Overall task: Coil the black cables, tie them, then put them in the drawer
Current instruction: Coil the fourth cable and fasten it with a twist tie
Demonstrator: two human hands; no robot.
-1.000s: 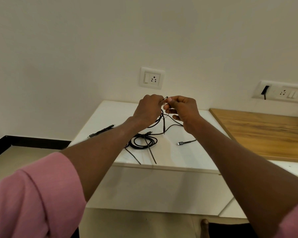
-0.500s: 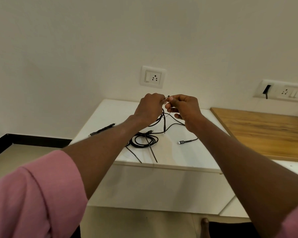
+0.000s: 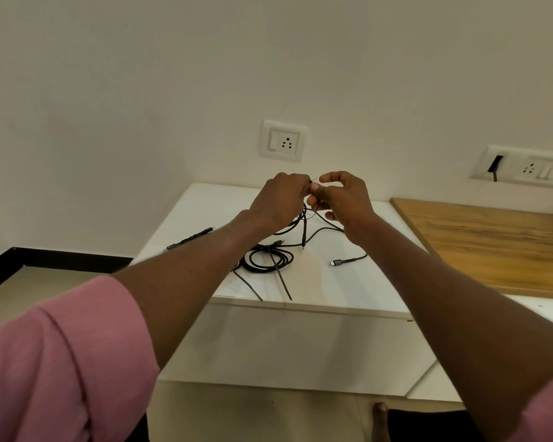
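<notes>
My left hand (image 3: 280, 199) and my right hand (image 3: 340, 197) meet above the white cabinet top (image 3: 348, 282), both pinching a thin black cable tie (image 3: 304, 231) around a black cable held between them. The tie's tail hangs straight down below my hands. That cable's loose end with a grey plug (image 3: 336, 262) lies on the top to the right. A second black cable (image 3: 268, 258) lies coiled on the top below my left wrist, with two tie tails sticking out toward the front edge. The drawer front (image 3: 300, 342) under the top is closed.
A dark slim stick-like object (image 3: 190, 240) lies at the left of the top. A wooden desk surface (image 3: 492, 247) adjoins on the right. Wall sockets (image 3: 284, 141) sit behind on the wall. A toe (image 3: 380, 409) shows on the floor below.
My right index finger has lifted and the hand has opened a little around the tie. Both hands stay together at the same spot above the top.
</notes>
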